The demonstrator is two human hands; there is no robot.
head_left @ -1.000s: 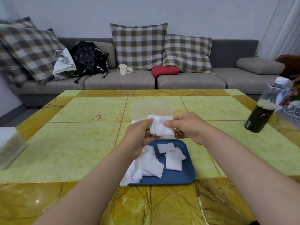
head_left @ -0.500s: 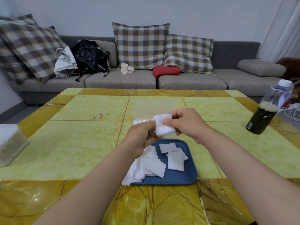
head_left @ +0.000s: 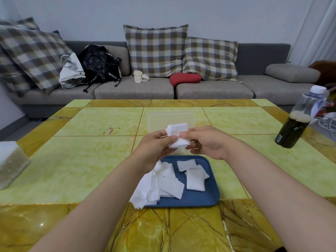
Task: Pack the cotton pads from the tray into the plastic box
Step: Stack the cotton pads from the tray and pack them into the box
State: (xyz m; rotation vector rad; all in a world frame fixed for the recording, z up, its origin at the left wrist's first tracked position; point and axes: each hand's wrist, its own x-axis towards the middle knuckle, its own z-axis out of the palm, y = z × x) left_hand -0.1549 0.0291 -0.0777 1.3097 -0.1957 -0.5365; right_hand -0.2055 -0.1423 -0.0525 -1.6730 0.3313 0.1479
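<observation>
Above the tray's (head_left: 213, 191) far edge, fingertips (head_left: 170, 138) are pinching a stack of cotton pads (head_left: 177, 132), the left hand (head_left: 154, 148) and right hand (head_left: 207, 142) gripping it from either side. Beyond the tray, the clear plastic box (head_left: 171, 118) is sitting on the table (head_left: 81, 160). Loose pads (head_left: 194, 180) are lying in the tray, some overhanging its left rim.

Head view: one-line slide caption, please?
Left hand and right hand pinch the held cotton pads; loose pads lie in the blue tray, clear plastic box beyond.
</observation>
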